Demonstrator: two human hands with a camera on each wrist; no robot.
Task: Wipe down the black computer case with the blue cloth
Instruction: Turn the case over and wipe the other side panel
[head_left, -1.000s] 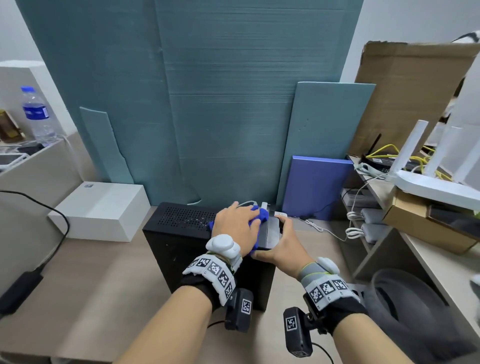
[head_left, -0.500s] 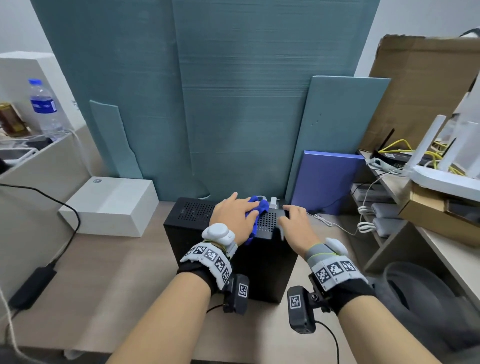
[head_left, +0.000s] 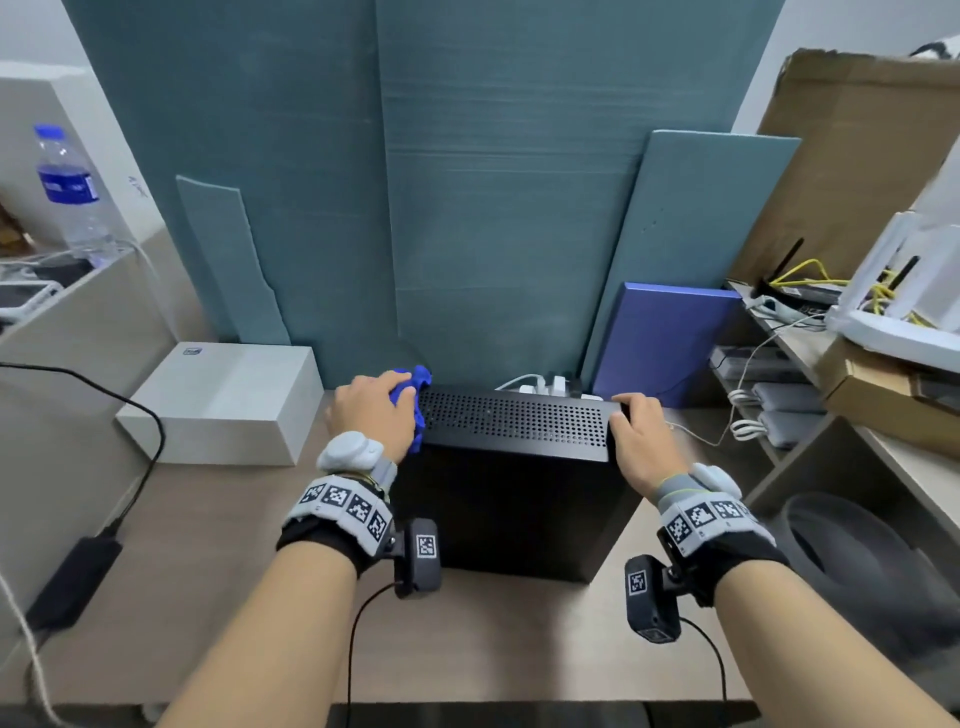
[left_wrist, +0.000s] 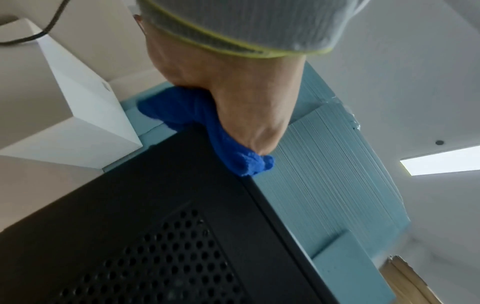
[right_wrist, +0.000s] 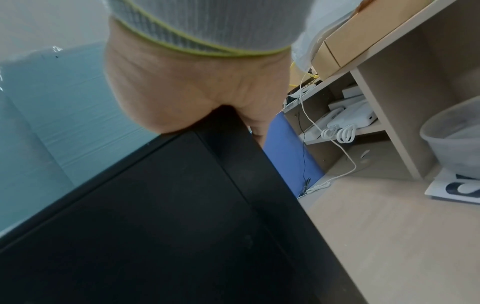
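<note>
Cloth (head_left: 410, 395) apparently atop case's (head_left: 511, 499) left end

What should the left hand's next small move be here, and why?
Probably a sweep of the blue cloth rightward along the perforated top of the black computer case. The left hand holds the bunched cloth at the top's far left corner, so the rest of that panel lies ahead of it, and the right hand grips the right edge, bracing the case.
</note>
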